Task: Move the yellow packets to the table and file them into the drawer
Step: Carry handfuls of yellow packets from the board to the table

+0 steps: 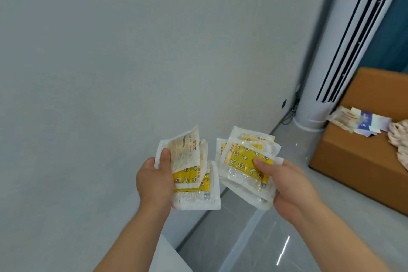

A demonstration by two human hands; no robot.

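Both hands hold fanned stacks of yellow packets in front of a pale wall. My left hand [154,181] grips several white-edged yellow packets [192,174], its thumb lying over the top one, which shows its printed back. My right hand [284,185] grips another bunch of yellow packets [242,161] patterned with moons and stars, thumb pressed on the front packet. The two stacks sit side by side, a narrow gap between them. No drawer is in view.
An open cardboard box [353,161] stands on the floor at the right, with loose packets and papers [357,121] on its rim. A tall white floor air conditioner [344,46] rises behind it. A white surface corner [167,258] shows at bottom centre, and the glossy grey floor [254,238] lies below.
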